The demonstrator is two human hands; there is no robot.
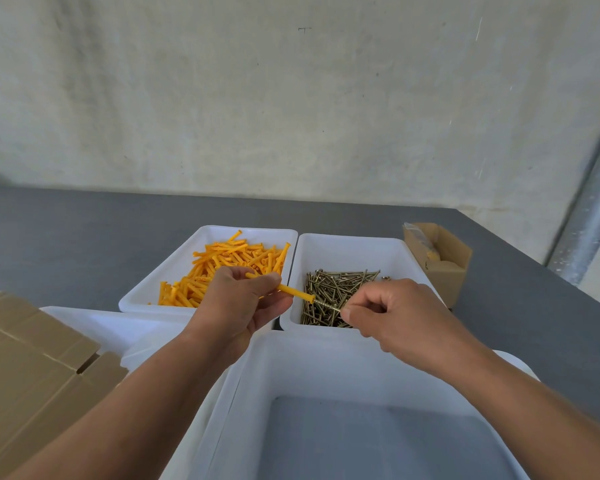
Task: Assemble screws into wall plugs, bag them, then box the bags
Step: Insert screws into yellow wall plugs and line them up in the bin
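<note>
Pale, rough plaster wall [291,98] backs a dark grey counter [84,244]. Over it the person's left grip [243,299] clasps a single orange plastic wall plug [293,292], open end angled toward the other hand. The right grip [395,313] pinches a brass-coloured screw [329,305] by its head, with the tip at the plug's mouth, so the two line up end to end for insertion. This appears to be the assembly step. Both are held above their stock, likely to keep reaches short: a white plastic tray of orange plugs [222,231] on the left and a white plastic tray of loose screws [350,241] on the right. Nearest sits a large white tub [326,344], its grey bottom bare where visible. A small open brown cardboard box [447,275] at far right holds something yellowish, too unclear to name. Flattened brown cardboard [32,358] lies at left.
</note>
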